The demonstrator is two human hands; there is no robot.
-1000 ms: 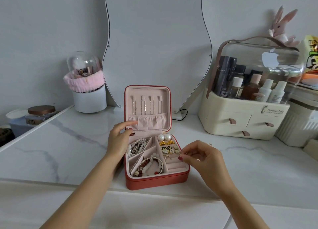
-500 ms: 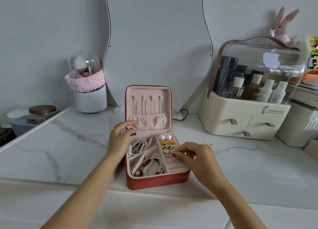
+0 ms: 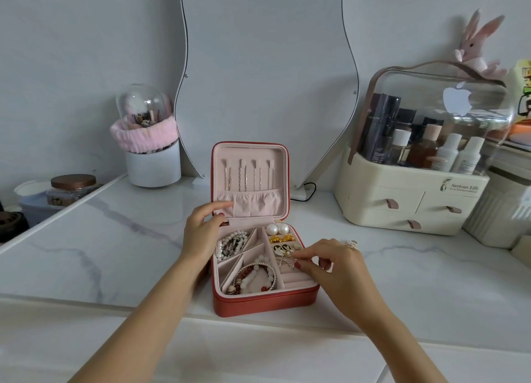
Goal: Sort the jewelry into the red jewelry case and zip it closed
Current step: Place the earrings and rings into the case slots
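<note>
My white marble counter [image 3: 100, 247] meets a grey wall [image 3: 71, 52]; a wavy mirror [image 3: 264, 66] leans far behind.

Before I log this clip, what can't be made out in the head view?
- What the right hand pinches over the red jewelry case: too small, fingers cover it.
- The case's zip: out of sight.
- The small piece behind that hand: too small to identify.
- Left hand hides the case's left edge.

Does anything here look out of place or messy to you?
One thing: a small ring lies on the marble counter beside the open red jewelry case, behind the right hand, not sorted in. Nothing looks spilled or damaged.
</note>
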